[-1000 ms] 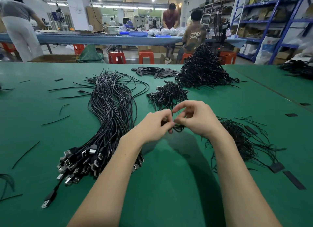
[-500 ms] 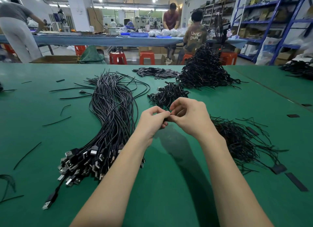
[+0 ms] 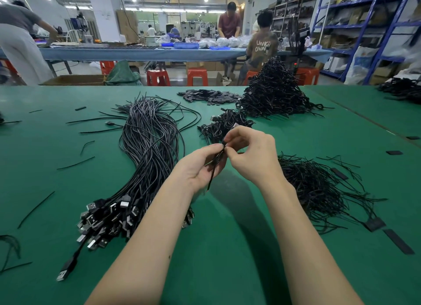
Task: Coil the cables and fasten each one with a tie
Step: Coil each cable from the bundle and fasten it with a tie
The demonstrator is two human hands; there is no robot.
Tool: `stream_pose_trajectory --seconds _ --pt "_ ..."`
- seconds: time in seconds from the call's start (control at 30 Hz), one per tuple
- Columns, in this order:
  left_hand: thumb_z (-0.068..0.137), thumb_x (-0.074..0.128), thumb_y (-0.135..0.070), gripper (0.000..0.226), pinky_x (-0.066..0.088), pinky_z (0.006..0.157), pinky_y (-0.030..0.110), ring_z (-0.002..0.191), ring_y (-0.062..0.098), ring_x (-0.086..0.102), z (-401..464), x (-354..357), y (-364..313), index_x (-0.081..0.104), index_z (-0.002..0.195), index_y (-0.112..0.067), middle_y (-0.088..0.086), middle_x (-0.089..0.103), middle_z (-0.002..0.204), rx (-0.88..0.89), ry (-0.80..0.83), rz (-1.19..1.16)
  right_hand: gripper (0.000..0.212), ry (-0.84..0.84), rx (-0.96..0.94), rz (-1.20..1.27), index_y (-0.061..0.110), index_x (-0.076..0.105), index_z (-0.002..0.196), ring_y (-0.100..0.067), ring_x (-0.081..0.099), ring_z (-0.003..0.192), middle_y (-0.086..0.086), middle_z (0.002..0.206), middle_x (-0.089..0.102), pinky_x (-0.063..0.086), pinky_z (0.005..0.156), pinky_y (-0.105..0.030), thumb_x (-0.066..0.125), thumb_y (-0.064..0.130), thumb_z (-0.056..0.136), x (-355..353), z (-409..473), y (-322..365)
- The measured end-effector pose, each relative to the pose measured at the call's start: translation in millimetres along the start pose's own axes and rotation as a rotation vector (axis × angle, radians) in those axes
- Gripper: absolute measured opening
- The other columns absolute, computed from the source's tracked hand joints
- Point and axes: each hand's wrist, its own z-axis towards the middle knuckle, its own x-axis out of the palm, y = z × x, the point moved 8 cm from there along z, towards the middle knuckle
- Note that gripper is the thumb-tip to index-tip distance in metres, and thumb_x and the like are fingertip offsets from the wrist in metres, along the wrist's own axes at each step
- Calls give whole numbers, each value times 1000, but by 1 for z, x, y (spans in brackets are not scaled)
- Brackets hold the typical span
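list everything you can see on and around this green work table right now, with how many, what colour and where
table: one, green, foreground
uncoiled cables: one large bundle, black with silver plugs, left of centre
coiled cables: small pile, black, just beyond the hands
finished heap: one tall pile, black, far right of centre
flat strips: one pile, black, far centre
ties: one loose pile, black, right
stray ties: several, black, scattered left
stools: several, red, behind table
people: four or so, at the far blue table
cable in hand: one, black, between both hands
left hand: grips the cable
right hand: pinches its top
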Motion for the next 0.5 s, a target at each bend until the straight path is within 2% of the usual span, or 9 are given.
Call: stream_pose_trajectory --seconds 0.1,0.2,0.27,0.33,0.4,0.5 --pt "91 62 6 8 61 67 26 73 22 67 -1 0 0 63 88 -1 12 71 67 -11 23 -36 20 -12 -3 -10 24 72 78 -5 68 69 11 70 72 52 67 -13 73 4 75 -1 1 -1" --pt "87 65 5 11 61 72 29 78 24 66 -2 -3 0 63 96 0 17 69 78 -50 83 -45 23 0 -20 22 26 70 78 -3 68 71 13 70 72 52 66 -13 73 3 76 -1 -1 1" --pt "81 71 -2 22 60 72 29 78 23 66 -4 -4 1 62 100 -3 17 67 84 -82 130 -10 25 22 -33 52 28 69 78 -1 68 72 15 69 71 50 65 -10 74 3 76 1 -4 3" --pt "82 71 -5 16 59 66 25 73 19 66 -3 -5 -3 60 94 -7 14 68 80 -21 150 70 22 38 32 86 25 71 76 0 67 68 13 67 71 47 64 -8 76 4 76 2 -3 -2" --pt "85 69 -4 11 55 61 23 69 17 65 -1 -3 -11 59 87 -8 10 70 75 131 152 183 20 52 266 318 18 70 76 -8 62 58 7 61 67 49 63 -14 77 0 77 6 -3 -19" --pt "80 76 -7 12 51 68 19 73 13 61 -9 9 -29 66 83 -12 2 70 76 447 196 400 21 125 909 1169 4 63 84 -14 56 49 -7 67 60 52 51 -20 68 -13 73 37 -28 -43"
